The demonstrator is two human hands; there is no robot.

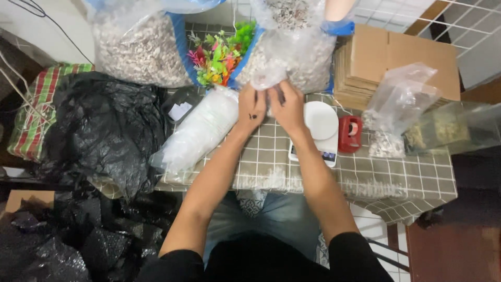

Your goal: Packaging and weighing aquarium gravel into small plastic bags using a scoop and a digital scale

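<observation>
Small clear plastic bag (267,78), pinched at its lower edge between both hands just above the table's middle, in front of a large clear sack of pale gravel (297,57). Left hand (251,107) closed on the bag's edge, fingers curled, dark marks on its back. Right hand (287,107) closed likewise on the same edge, touching the left.

Just right of the hands, a white kitchen scale (321,128) with a round platform; beside that a red tape dispenser (349,134). Further right, a smaller clear bag partly filled with gravel (394,112), slumped against a stack of flat cardboard (396,57). Left of the hands, a long bundle of clear bags (198,133) lying slantwise. Behind, a second big sack of gravel (141,49), with bright plastic plants (219,52) between the two sacks.

Underneath, a table covered in a grey-green checked cloth (396,177), front edge hanging down. At the left, crumpled black plastic sheeting (99,130) spilling over the table edge to the floor, over a red-and-green plaid bundle (34,112). White wire grid (459,21) at upper right; reddish-brown floor (449,250) at lower right.
</observation>
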